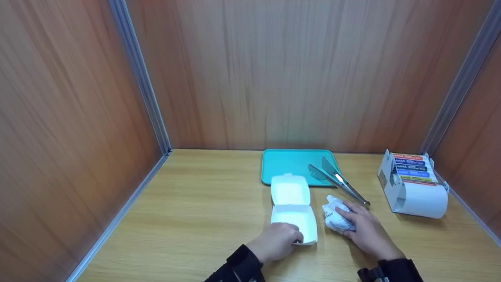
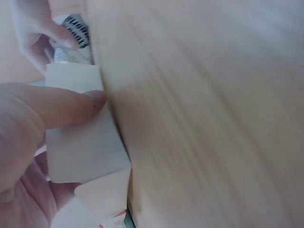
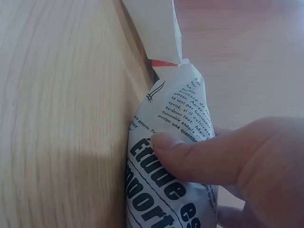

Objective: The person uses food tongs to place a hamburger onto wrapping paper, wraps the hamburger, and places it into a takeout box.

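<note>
A white clamshell takeaway box (image 1: 294,214) lies unfolded on the table, its lid tipped back onto the tray's near edge. My left hand (image 1: 275,240) grips the box's near left side; in the left wrist view the thumb (image 2: 76,107) presses flat on the outer wall (image 2: 88,154). Just right of the box, my right hand (image 1: 368,230) holds a bundle wrapped in white newsprint paper (image 1: 336,216). Its thumb (image 3: 190,154) lies across the printed paper (image 3: 178,114) in the right wrist view. Whatever is inside the wrap is hidden.
A turquoise tray (image 1: 282,162) stands against the back panel. Metal tongs (image 1: 341,182) lie spread, heads on the tray and handle end on the table beyond my right hand. At the right stands a white dispenser (image 1: 424,199) with rolls of coloured labels. Wood-patterned panels enclose three sides.
</note>
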Motion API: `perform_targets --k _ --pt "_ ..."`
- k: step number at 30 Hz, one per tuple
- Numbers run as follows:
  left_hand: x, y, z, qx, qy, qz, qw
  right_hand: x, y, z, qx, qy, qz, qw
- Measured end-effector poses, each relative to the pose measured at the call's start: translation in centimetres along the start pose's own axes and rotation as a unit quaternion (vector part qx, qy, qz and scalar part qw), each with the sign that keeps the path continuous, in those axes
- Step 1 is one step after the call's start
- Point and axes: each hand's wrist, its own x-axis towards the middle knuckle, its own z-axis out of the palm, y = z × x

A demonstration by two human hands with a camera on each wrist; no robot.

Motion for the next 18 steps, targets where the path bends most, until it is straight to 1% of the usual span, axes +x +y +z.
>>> perform_targets --k 4,7,9,11,12,14,16,18 --pt "-0.1 -0.1 -0.2 -0.040 -0.020 -0.028 0.9986 0.1 0.1 0.0 0.003 -0.007 0.010 0.9999" --pt "-0.1 -0.2 -0.6 -0.078 -0.032 -0.041 0.9956 0.1 0.2 0.1 0.004 -0.008 0.015 0.9998" --pt "0.0 -0.3 -1.0 -0.113 -0.038 -0.055 0.9913 0.1 0.3 0.0 0.006 -0.012 0.017 0.9998" --pt "0.0 -0.4 -1.7 -0.151 -0.037 -0.075 0.9849 0.1 0.4 -0.1 0.020 -0.019 0.024 0.9993" --pt "0.1 -0.5 -2.0 -0.168 -0.031 -0.088 0.9814 0.1 0.4 -0.2 0.029 -0.021 0.030 0.9989" --pt "0.1 -0.9 -2.8 -0.195 -0.008 -0.113 0.9743 0.2 0.7 -0.5 0.038 -0.016 0.039 0.9984" --pt "0.1 -1.5 -3.3 -0.211 0.023 -0.130 0.9686 0.3 1.2 -0.7 0.045 -0.008 0.053 0.9975" --pt "-0.1 -2.2 -3.5 -0.223 0.055 -0.144 0.9625 0.4 1.9 -0.9 0.052 -0.015 0.073 0.9959"
